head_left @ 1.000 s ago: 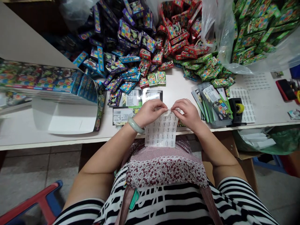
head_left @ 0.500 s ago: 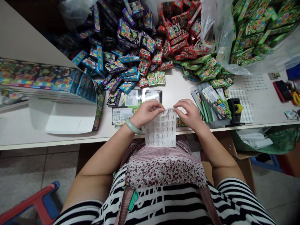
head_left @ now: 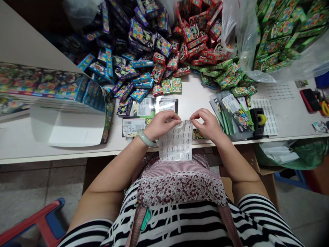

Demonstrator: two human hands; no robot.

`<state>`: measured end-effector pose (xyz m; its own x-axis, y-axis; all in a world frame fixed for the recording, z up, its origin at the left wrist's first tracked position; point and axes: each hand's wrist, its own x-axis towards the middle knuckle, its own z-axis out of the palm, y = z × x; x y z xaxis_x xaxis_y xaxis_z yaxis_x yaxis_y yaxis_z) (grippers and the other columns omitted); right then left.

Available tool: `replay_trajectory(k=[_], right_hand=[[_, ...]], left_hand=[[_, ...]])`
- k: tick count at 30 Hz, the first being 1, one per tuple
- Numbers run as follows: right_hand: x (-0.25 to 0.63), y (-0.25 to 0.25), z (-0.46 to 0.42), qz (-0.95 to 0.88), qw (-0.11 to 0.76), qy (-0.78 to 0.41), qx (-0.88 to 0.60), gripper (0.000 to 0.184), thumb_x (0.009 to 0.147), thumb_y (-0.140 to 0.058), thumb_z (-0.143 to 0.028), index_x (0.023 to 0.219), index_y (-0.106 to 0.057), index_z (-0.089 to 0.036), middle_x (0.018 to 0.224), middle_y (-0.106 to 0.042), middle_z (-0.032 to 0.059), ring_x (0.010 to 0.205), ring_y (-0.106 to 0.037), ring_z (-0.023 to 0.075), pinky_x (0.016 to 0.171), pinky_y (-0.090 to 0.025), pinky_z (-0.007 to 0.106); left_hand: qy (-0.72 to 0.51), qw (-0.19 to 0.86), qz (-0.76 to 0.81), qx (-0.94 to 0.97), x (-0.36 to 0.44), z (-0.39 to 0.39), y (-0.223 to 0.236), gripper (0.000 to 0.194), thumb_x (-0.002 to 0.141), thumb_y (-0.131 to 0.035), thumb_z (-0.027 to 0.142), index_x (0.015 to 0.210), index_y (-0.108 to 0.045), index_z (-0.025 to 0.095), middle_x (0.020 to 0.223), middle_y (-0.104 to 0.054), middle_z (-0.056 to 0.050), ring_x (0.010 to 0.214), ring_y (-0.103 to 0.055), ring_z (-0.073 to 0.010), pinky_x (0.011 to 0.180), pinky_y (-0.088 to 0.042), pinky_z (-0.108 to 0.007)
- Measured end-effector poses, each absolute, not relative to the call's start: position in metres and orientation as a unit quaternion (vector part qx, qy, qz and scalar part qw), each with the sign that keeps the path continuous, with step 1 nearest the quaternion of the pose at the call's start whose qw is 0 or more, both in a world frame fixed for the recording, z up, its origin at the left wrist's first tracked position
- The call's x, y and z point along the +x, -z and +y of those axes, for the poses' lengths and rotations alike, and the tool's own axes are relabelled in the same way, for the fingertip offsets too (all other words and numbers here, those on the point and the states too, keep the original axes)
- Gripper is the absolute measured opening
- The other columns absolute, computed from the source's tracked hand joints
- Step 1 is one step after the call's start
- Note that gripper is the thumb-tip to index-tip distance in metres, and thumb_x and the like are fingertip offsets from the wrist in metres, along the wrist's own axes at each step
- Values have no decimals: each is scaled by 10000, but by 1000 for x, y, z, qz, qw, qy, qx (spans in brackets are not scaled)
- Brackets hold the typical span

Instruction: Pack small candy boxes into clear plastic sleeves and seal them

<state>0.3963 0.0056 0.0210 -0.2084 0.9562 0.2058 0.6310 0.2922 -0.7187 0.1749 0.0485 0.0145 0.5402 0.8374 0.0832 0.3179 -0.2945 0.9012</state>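
Note:
A sheet of round stickers (head_left: 177,142), white with rows of dark-printed circles, hangs between my hands over the table's front edge and my lap. My left hand (head_left: 164,122) pinches it along the top edge between thumb and fingers. At the upper right corner, the thumb and forefinger of my right hand (head_left: 205,123) are pressed together on the sheet; whether a single sticker is between them is too small to tell. Clear flat packs with printed labels (head_left: 133,127) lie under and beside my left hand. Small green boxes (head_left: 177,85) stand beyond the hands.
Heaps of purple (head_left: 141,34), red (head_left: 195,37) and green boxes (head_left: 280,31) fill the back, partly in plastic bags. At right are stacked packs (head_left: 235,111), a tape dispenser (head_left: 258,123) and another sticker sheet (head_left: 268,115). A display carton (head_left: 77,133) stands left.
The sticker sheet has shifted and tilted slightly at its top between my fingers. Both hands stay in nearly the same place, still pinching.

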Motion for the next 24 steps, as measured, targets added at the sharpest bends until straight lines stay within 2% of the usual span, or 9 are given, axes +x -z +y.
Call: replay_trajectory(k=[6, 11, 20, 24], right_hand=[[395, -20, 5, -737, 336, -244, -533, 108, 830, -593, -133, 780, -608, -227, 806, -643, 12, 808, -587, 181, 769, -457, 338], [395, -16, 3, -726, 334, -256, -544, 40, 844, -633, -196, 821, -630, -228, 840, -654, 22, 837, -590, 190, 789, -462, 349], [395, -16, 6, -731, 326, -263, -539, 99, 792, -595, -146, 746, -572, -230, 781, -617, 7, 789, -570, 181, 756, -457, 340], [395, -16, 6, -723, 327, -281, -540, 55, 802, -614, -177, 794, -587, -224, 805, -615, 12, 795, -572, 177, 758, -461, 338]], left_hand=[[-283, 460, 386, 748, 174, 48, -11, 106, 823, -655, 255, 764, -698, 178, 771, -705, -21, 727, -609, -122, 723, -491, -275], [-277, 463, 385, 748, 173, 48, -10, 100, 817, -658, 255, 768, -697, 178, 771, -706, -19, 725, -609, -119, 717, -492, -268], [-279, 466, 383, 747, 173, 47, -11, 123, 823, -652, 284, 758, -690, 186, 771, -707, -22, 726, -605, -123, 732, -504, -276], [-277, 465, 381, 750, 173, 47, -10, 105, 820, -659, 264, 762, -689, 182, 771, -707, -20, 735, -613, -123, 726, -502, -273]])
